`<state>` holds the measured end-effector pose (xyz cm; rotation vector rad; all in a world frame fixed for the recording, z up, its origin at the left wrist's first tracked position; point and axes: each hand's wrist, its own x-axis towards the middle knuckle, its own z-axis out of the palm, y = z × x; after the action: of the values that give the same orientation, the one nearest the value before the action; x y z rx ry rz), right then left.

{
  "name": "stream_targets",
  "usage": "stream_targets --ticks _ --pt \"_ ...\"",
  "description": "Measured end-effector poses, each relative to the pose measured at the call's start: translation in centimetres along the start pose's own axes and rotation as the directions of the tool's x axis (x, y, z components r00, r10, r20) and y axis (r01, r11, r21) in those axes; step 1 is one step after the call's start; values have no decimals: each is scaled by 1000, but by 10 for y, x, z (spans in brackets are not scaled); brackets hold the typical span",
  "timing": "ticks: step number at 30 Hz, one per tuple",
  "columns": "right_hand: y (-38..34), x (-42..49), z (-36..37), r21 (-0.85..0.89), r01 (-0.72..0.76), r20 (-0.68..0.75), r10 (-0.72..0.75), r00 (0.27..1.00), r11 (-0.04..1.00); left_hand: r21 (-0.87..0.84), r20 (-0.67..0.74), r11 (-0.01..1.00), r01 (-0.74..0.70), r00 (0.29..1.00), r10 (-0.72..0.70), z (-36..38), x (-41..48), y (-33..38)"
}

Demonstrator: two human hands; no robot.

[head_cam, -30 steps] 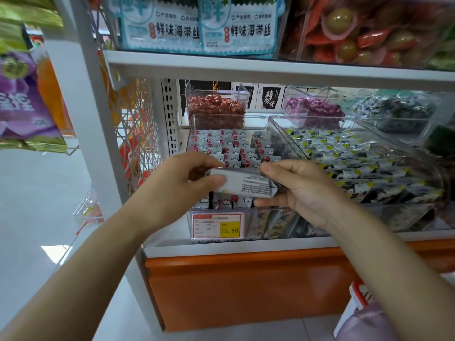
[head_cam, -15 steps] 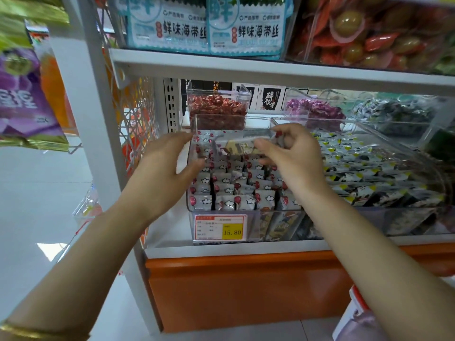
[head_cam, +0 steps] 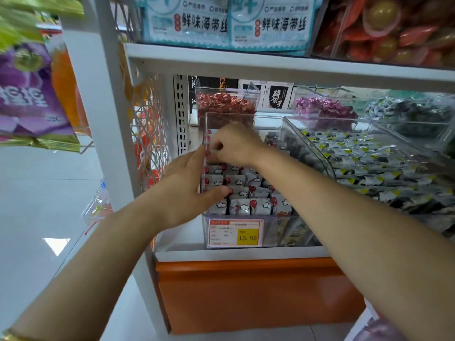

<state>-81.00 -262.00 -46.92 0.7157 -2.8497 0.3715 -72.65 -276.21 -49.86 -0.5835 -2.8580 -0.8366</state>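
- Packet (head_cam: 212, 151) in right hand (head_cam: 237, 143), over the bin (head_cam: 270, 232).
- Left hand (head_cam: 187, 190) on the bin's left wall.
- Price tag (head_cam: 235, 233) below both hands; second bin (head_cam: 305, 143) right of them.

Kelp packets (head_cam: 226, 23) (overhead), purple sweets (head_cam: 325, 109), orange plinth (head_cam: 246, 296)
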Motion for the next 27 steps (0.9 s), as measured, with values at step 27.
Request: stream_targets --ticks 27 --pt "11 1 -20 506 8 -412 234 880 862 -108 -48 994 -5 999 0 -2 2 -2"
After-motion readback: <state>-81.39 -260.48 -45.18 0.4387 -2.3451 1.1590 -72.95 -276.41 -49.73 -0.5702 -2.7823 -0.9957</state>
